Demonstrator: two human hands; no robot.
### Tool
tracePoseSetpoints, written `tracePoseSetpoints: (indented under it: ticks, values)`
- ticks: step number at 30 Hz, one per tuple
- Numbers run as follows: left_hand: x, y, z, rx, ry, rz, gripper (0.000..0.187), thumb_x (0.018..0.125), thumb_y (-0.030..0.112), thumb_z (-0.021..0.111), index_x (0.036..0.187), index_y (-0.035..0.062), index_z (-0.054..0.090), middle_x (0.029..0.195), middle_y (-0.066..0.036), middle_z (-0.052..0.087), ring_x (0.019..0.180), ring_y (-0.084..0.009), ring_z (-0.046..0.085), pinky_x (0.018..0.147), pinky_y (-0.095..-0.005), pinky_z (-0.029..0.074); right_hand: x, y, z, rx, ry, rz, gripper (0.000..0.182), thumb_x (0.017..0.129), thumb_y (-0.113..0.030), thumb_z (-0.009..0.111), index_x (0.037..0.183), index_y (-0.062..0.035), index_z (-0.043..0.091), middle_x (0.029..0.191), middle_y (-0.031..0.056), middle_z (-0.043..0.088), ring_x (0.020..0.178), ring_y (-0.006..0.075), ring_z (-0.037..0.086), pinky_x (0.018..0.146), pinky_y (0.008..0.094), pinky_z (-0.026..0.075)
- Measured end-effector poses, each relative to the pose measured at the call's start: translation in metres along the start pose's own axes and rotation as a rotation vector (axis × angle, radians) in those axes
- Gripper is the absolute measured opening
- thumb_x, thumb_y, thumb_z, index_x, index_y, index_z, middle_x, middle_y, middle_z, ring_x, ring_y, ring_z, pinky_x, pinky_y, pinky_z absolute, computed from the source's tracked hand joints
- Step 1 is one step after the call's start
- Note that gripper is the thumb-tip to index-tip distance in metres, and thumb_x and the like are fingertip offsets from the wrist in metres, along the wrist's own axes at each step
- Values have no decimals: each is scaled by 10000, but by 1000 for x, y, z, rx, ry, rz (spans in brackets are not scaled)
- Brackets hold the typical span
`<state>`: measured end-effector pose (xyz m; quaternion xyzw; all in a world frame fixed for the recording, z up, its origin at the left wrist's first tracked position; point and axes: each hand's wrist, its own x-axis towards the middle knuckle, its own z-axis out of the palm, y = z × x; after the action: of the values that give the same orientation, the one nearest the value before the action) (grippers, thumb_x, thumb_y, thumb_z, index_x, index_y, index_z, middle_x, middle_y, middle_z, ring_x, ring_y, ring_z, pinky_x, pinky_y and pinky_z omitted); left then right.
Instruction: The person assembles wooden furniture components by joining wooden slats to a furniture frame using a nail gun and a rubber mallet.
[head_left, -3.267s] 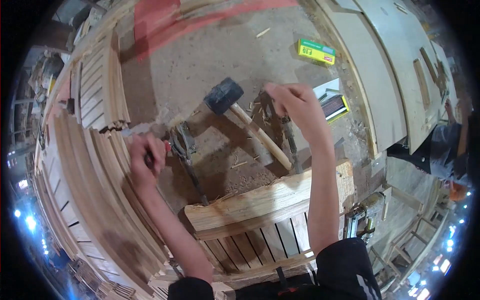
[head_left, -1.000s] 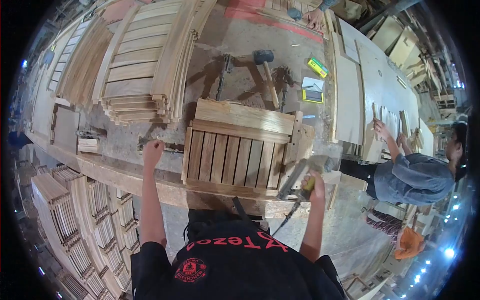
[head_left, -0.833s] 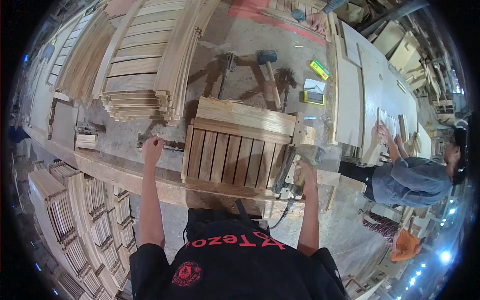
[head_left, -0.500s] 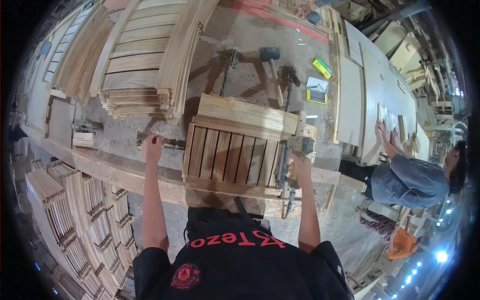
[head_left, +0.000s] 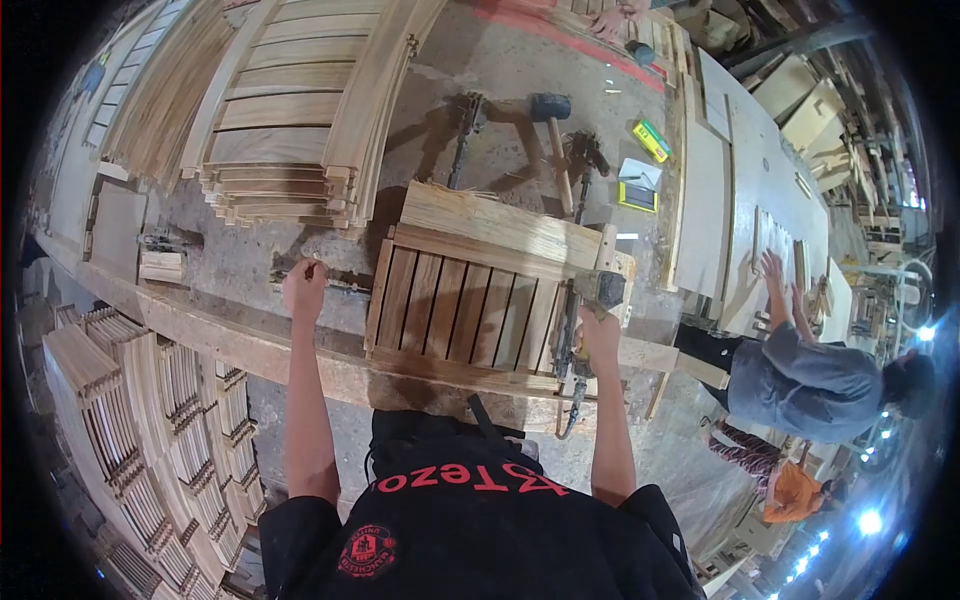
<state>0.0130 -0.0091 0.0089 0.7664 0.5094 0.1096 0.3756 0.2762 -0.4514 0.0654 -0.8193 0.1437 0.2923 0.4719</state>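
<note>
A slatted wooden panel [head_left: 462,310] lies flat in front of me, with a wide pale board [head_left: 495,228] along its far side. My right hand [head_left: 600,338] is wrapped round the handle of a nail gun [head_left: 606,289], which rests over the panel's right end; its hose [head_left: 573,412] hangs toward me. Left of the panel, my left hand [head_left: 303,290] is closed with fingertips pinched together; what they hold, if anything, is too small to name. Just beside that hand a metal clamp bar [head_left: 352,287] runs toward the panel's left edge.
Beyond the panel lie a rubber mallet [head_left: 562,160], a yellow-green box [head_left: 651,141] and a second clamp bar [head_left: 463,140]. Stacked slatted panels [head_left: 285,110] stand at the back left, more [head_left: 150,430] below the bench edge. A co-worker [head_left: 800,385] stands at the right.
My view has shifted slightly. Both hands stay in nearly the same places, the right still gripping the nail gun. The co-worker at the right has raised their hands off the board.
</note>
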Motion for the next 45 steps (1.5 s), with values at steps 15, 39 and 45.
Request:
tracePoseSetpoints:
  ticks: [15,39,45]
  values:
    - [-4,3,0,1,97,37,207,823,242,612,882,68,708,753,-131,687,723,-309,674,661,-391,512,-9,-46,74,-19,-289,-72,141,856,-139,632,825,-15,571,555,33,504,404,135,480,377,287,375]
    - [-6,9,1,-46,197,-24,224,808,284,619,876,88,704,791,-126,696,766,-341,669,696,-426,521,-21,-87,217,-136,-567,-169,135,884,-114,623,859,-2,552,541,38,476,384,143,458,356,298,370]
    - [-7,10,1,-115,192,-58,210,802,278,606,855,103,709,764,-133,689,761,-348,666,695,-440,522,-26,-73,213,-247,-562,-215,149,856,-137,658,881,-12,580,587,48,529,410,137,481,380,292,380]
